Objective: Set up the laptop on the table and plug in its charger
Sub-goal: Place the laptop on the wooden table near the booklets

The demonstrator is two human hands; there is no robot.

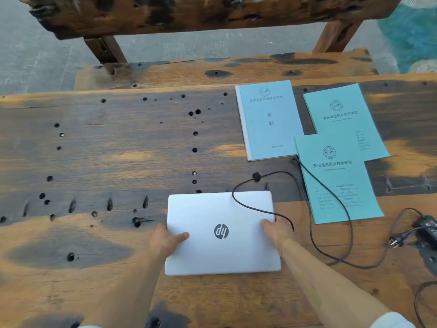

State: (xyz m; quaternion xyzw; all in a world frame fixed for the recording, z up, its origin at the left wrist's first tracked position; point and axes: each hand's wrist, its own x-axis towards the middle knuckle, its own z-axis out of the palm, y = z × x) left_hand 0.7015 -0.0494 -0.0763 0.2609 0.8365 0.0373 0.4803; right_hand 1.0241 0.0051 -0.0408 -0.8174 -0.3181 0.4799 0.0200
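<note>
From the head view, a closed silver laptop point(222, 233) lay flat on the wooden bench point(94, 162), its "hp" logo upside down. The left hand point(165, 240) gripped its left edge, thumb on the lid; the right hand point(277, 229) grasped its right edge. A black charger cable point(312, 233) crossed the lid's far right corner. Three teal booklets point(269, 119) bore Chinese titles; small print was unreadable. The charger brick point(428, 229) sat cut off at right.

Worn wood table point(94, 162), wood bench point(212, 69), grey floor point(35, 43)
</note>
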